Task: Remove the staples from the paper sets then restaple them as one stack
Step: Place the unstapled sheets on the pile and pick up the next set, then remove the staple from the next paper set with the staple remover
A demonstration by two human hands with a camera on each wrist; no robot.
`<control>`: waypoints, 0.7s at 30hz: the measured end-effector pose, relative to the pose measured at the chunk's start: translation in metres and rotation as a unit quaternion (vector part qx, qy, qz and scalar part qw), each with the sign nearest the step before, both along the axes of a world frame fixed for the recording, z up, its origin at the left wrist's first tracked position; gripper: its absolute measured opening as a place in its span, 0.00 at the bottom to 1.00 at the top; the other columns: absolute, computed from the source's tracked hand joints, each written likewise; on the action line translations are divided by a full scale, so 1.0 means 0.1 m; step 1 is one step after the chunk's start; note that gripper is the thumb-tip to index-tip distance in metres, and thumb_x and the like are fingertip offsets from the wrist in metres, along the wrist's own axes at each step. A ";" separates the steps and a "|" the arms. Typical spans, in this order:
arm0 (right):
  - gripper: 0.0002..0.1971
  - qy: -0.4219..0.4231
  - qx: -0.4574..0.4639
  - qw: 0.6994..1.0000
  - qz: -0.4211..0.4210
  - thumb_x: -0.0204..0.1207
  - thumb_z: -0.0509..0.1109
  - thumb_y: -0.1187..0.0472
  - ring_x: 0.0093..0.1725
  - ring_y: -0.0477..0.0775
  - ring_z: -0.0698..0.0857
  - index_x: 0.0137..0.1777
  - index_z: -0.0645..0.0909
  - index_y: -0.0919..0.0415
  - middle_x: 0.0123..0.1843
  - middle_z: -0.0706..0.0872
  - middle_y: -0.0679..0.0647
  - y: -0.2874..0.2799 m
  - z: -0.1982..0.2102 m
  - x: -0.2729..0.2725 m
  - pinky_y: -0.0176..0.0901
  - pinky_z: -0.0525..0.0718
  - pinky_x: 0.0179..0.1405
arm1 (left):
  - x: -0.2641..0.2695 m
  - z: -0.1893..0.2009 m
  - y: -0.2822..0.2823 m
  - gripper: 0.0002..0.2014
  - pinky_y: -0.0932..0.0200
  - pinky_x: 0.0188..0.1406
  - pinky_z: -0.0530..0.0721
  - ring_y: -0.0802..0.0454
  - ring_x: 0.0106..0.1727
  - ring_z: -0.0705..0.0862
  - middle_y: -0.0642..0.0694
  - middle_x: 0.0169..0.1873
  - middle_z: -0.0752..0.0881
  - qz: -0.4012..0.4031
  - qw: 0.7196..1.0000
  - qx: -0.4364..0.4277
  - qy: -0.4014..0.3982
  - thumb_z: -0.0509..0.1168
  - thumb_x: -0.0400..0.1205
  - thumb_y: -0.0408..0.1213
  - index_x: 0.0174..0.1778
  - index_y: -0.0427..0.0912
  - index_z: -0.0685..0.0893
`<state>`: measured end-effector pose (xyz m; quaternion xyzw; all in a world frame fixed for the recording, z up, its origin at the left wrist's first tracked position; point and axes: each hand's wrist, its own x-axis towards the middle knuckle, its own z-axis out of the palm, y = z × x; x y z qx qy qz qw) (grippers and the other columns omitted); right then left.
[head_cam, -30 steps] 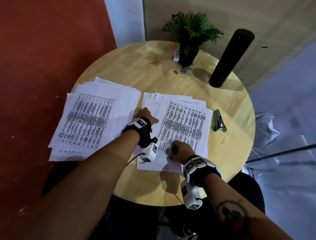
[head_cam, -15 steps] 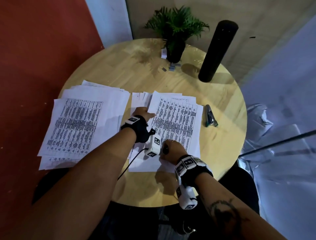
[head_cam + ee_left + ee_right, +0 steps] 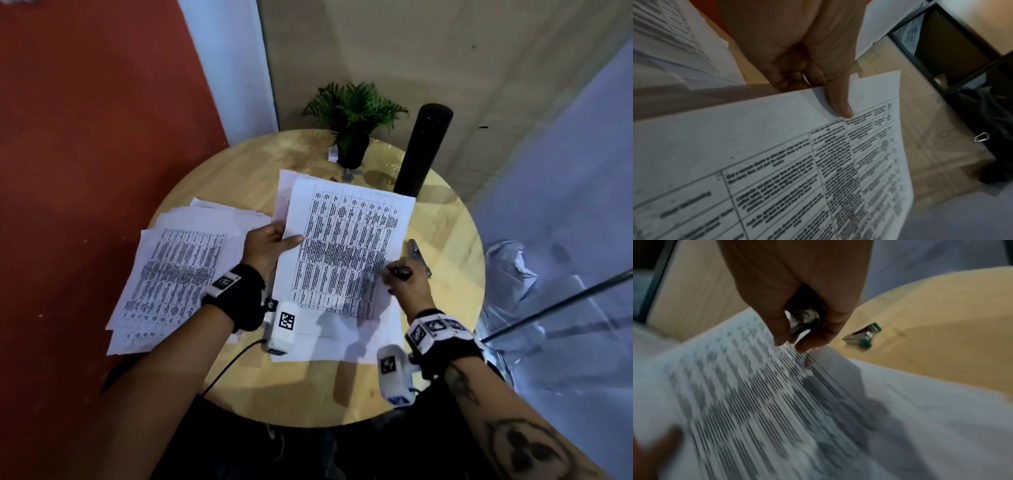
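Note:
My left hand pinches the left edge of a printed sheet set and holds it tilted up off the table, thumb on top of the page. My right hand touches the same set's right edge with its fingers curled round a small dark metal staple remover, which also shows between the fingers. More loose sheets lie flat under the raised set. A second spread pile of printed papers lies to the left. A stapler with green ends lies on the wood to the right.
The round wooden table stands against a red wall. A potted plant and a tall black cylinder stand at the far edge. A metal clip lies by a dark object in the left wrist view.
The left hand has taken the printed set and raised it off the table. The right hand, with the tool, has shifted from the lower left corner to the right edge.

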<state>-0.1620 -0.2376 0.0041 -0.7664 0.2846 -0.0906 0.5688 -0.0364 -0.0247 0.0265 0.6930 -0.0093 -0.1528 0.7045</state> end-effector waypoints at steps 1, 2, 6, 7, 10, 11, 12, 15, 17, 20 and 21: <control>0.08 -0.022 0.058 0.998 -0.015 0.71 0.74 0.66 0.38 0.53 0.81 0.35 0.79 0.55 0.38 0.80 0.53 -0.02 0.14 0.03 0.39 0.78 0.36 | -0.05 0.06 0.02 0.08 0.62 0.40 0.87 0.59 0.32 0.88 0.53 0.29 0.90 -0.001 1.000 -0.014 -0.001 0.70 0.72 0.18 0.41 0.34 0.84; 0.08 -0.048 0.110 0.992 -0.023 0.73 0.72 0.69 0.36 0.47 0.82 0.37 0.79 0.57 0.38 0.80 0.52 -0.03 0.29 0.07 0.35 0.79 0.33 | -0.09 0.12 0.04 0.08 0.63 0.40 0.87 0.58 0.32 0.88 0.52 0.30 0.91 -0.002 1.000 -0.029 -0.004 0.69 0.72 0.18 0.40 0.34 0.83; 0.10 -0.136 0.277 0.951 -0.014 0.76 0.65 0.74 0.27 0.40 0.82 0.38 0.76 0.59 0.30 0.84 0.49 -0.07 0.68 0.16 0.28 0.80 0.26 | -0.24 0.31 0.12 0.09 0.67 0.34 0.85 0.61 0.30 0.87 0.53 0.28 0.90 -0.005 0.999 -0.050 -0.010 0.66 0.74 0.16 0.41 0.34 0.82; 0.11 -0.152 0.291 0.944 -0.012 0.76 0.64 0.75 0.25 0.40 0.82 0.38 0.76 0.60 0.27 0.85 0.47 -0.07 0.76 0.16 0.28 0.80 0.26 | -0.27 0.36 0.14 0.10 0.68 0.35 0.84 0.62 0.31 0.87 0.54 0.29 0.90 -0.003 0.998 -0.051 -0.020 0.66 0.74 0.15 0.41 0.34 0.82; 0.11 -0.185 0.298 0.937 -0.005 0.76 0.64 0.76 0.24 0.40 0.79 0.37 0.75 0.61 0.24 0.84 0.44 -0.05 0.95 0.12 0.28 0.79 0.27 | -0.36 0.53 0.20 0.11 0.69 0.33 0.84 0.63 0.32 0.88 0.55 0.29 0.90 0.004 0.998 -0.059 -0.033 0.64 0.74 0.13 0.43 0.34 0.82; 0.11 -0.196 0.296 0.935 0.004 0.75 0.64 0.77 0.24 0.40 0.79 0.37 0.75 0.61 0.24 0.84 0.44 -0.04 1.00 0.10 0.28 0.78 0.27 | -0.37 0.57 0.23 0.12 0.69 0.35 0.85 0.63 0.33 0.88 0.56 0.30 0.90 0.004 0.998 -0.054 -0.044 0.65 0.73 0.14 0.43 0.35 0.83; 0.12 -0.204 0.291 0.935 0.006 0.75 0.64 0.77 0.24 0.39 0.79 0.37 0.75 0.60 0.24 0.84 0.44 -0.02 1.08 0.08 0.28 0.78 0.27 | -0.38 0.64 0.25 0.13 0.69 0.37 0.85 0.63 0.35 0.88 0.56 0.32 0.91 -0.002 0.997 -0.044 -0.060 0.67 0.73 0.15 0.44 0.37 0.84; 0.13 -0.219 0.254 0.942 -0.002 0.72 0.67 0.78 0.26 0.38 0.82 0.37 0.76 0.58 0.25 0.84 0.42 0.03 1.28 0.02 0.28 0.79 0.25 | -0.40 0.80 0.30 0.12 0.71 0.39 0.81 0.66 0.33 0.84 0.56 0.34 0.89 0.000 0.994 0.004 -0.113 0.73 0.71 0.21 0.41 0.43 0.85; 0.15 -0.233 0.226 0.946 0.000 0.70 0.69 0.78 0.27 0.40 0.83 0.37 0.76 0.57 0.27 0.83 0.44 0.06 1.43 -0.03 0.29 0.79 0.26 | -0.39 0.92 0.33 0.14 0.72 0.36 0.75 0.61 0.35 0.78 0.54 0.38 0.84 0.061 0.982 0.058 -0.171 0.78 0.68 0.29 0.41 0.46 0.82; 0.15 -0.257 0.206 0.944 0.026 0.69 0.69 0.79 0.28 0.41 0.82 0.37 0.75 0.56 0.35 0.80 0.51 0.11 1.66 -0.12 0.28 0.78 0.25 | -0.33 1.16 0.36 0.42 0.66 0.56 0.75 0.53 0.57 0.76 0.50 0.59 0.77 0.146 0.943 0.083 -0.287 0.85 0.57 0.45 0.65 0.47 0.72; 0.16 -0.266 0.204 0.942 0.034 0.69 0.69 0.79 0.28 0.40 0.82 0.37 0.75 0.56 0.36 0.80 0.52 0.11 1.73 -0.15 0.28 0.78 0.25 | -0.33 1.28 0.37 0.51 0.62 0.66 0.73 0.53 0.66 0.73 0.51 0.66 0.74 0.141 0.933 0.090 -0.318 0.84 0.54 0.52 0.72 0.50 0.67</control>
